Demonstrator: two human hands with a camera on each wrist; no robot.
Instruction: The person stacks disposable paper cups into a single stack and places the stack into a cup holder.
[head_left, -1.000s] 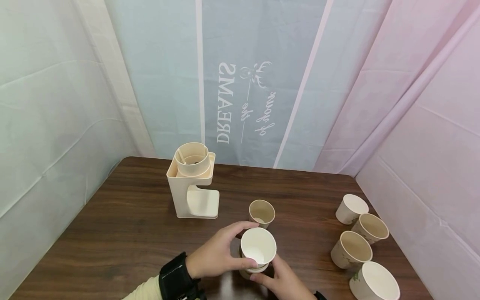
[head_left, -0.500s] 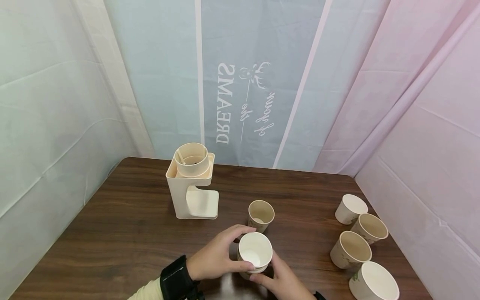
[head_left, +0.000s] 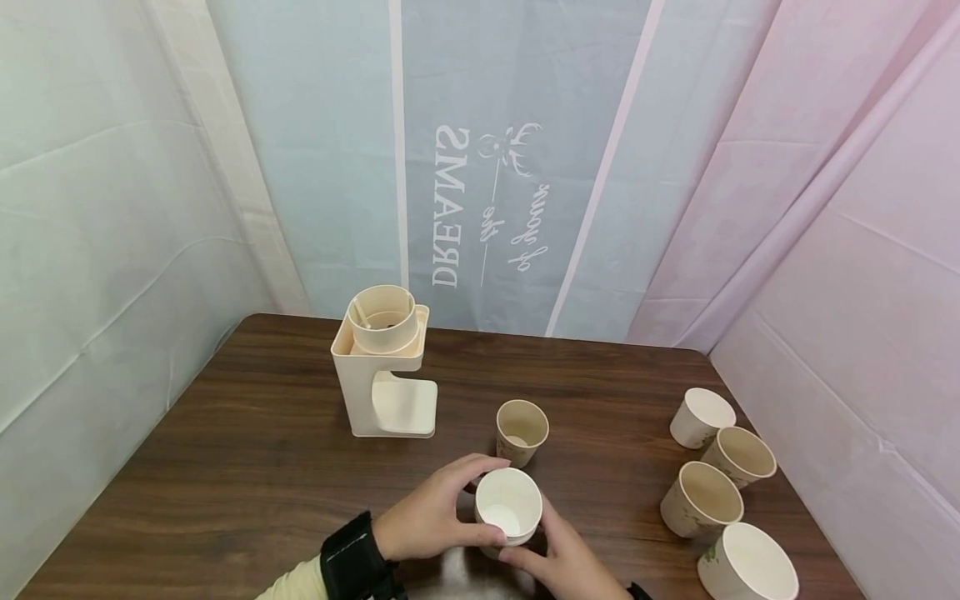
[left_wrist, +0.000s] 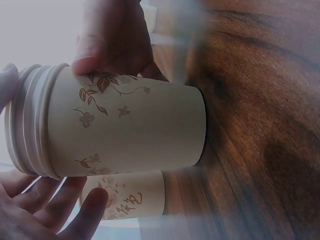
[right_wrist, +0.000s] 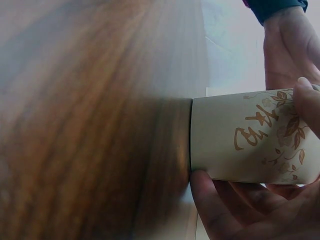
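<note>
A nested stack of paper cups stands at the front middle of the table, the white paper cup [head_left: 508, 503] uppermost. My left hand [head_left: 435, 512] grips it near the rim, thumb at the front and fingers at the back. Low around the stack, my right hand [head_left: 558, 554] holds the outer paper cup [left_wrist: 127, 125], which is beige with brown flowers and leaves. Its base is at the tabletop [right_wrist: 100, 125] in the right wrist view. The rims sit close together in the left wrist view. Just behind the stack stands another beige paper cup [head_left: 522, 432].
A cream stand [head_left: 358, 400] with a round container [head_left: 384, 321] on top is at the back left. Several cups stand at the right edge, among them a beige cup [head_left: 701, 500] and a wide white cup [head_left: 750, 562]. A fabric curtain [head_left: 330, 167] hangs behind the table.
The white cup has gone down into the outer cup, and my left hand has lowered slightly with it. My right hand has stayed around the stack.
</note>
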